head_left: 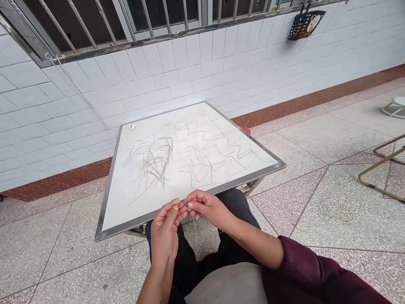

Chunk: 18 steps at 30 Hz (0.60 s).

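My left hand (167, 226) is closed, pinching a small flat tan piece (176, 201) between thumb and fingers. Close beside it, my right hand (205, 207) pinches a thin strand, most of it hidden by the fingers. A pale loose end of the strand (194, 226) dangles below my fingertips, over my lap. Both hands meet just above the near edge of the white table (120, 213). On its top, a tangled heap of thin dark strands (155, 158) lies to the left. Several strands bent in zigzags (202, 154) are spread apart to the right.
A grey metal rim (126, 228) borders the tabletop. A tiny red-and-white object (133, 127) sits in the back left corner. Behind stands a white tiled wall (177, 84) with a barred window and a hanging patterned bag (305, 26). Metal-legged seating (363, 173) is at right.
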Tool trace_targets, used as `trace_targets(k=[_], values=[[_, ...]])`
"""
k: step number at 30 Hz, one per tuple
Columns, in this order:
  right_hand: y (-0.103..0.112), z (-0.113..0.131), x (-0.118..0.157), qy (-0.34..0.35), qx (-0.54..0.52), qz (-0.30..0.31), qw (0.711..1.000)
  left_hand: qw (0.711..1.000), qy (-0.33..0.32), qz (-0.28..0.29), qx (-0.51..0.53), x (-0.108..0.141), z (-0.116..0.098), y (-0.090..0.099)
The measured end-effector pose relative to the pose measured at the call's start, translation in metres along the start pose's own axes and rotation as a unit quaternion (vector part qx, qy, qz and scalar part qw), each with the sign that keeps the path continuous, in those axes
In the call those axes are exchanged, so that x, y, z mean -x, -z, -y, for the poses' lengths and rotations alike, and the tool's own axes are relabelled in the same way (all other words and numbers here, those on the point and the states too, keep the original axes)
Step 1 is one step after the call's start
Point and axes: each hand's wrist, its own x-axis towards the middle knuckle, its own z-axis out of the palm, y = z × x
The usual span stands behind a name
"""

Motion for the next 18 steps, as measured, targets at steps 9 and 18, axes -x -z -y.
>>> trace_targets(k=[9, 18], values=[[0.001, 0.002, 0.002, -0.004, -0.091, 0.043, 0.995, 1.0, -0.03, -0.008, -0.004, 0.005, -0.002, -0.003], [-0.014, 0.006, 0.005, 0.053, -0.105, -0.012, 0.993, 0.998, -0.061, 0.013, -0.027, 0.011, -0.005, -0.008]])
